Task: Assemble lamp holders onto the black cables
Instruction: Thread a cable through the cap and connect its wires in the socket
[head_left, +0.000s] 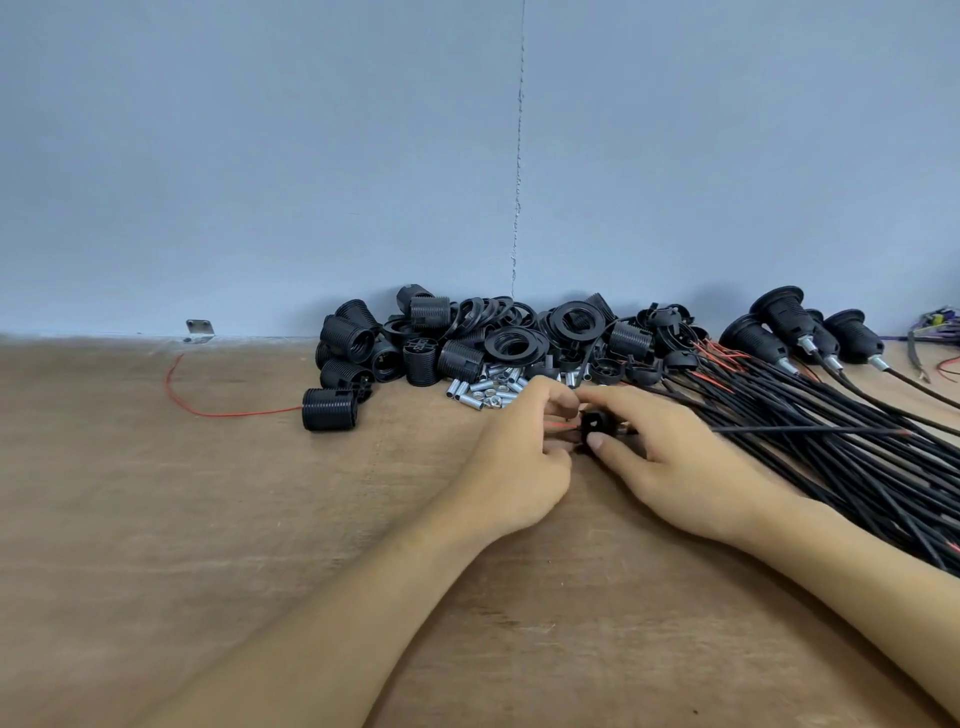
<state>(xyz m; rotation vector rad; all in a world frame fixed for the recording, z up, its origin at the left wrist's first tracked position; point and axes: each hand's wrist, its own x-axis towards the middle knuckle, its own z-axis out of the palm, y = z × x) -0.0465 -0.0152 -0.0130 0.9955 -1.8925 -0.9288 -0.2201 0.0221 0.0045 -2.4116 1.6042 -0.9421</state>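
Observation:
Both hands meet at the middle of the wooden table (208, 519). My right hand (670, 462) pinches a small black lamp holder part (594, 422) between thumb and fingers. My left hand (519, 457) pinches a thin red wire (560, 426) that sticks out of that part. A thick bundle of black cables (831, 441) with red wire ends fans out to the right, under and behind my right wrist. Whether the held part sits on a cable is hidden by my fingers.
A heap of black threaded lamp holder shells (353, 353) and rings (517, 343) lies against the blue wall. Small metal tubes and nuts (483, 389) lie before it. Three assembled holders on cables (789, 322) stand at the back right. A loose red wire (208, 405) lies left.

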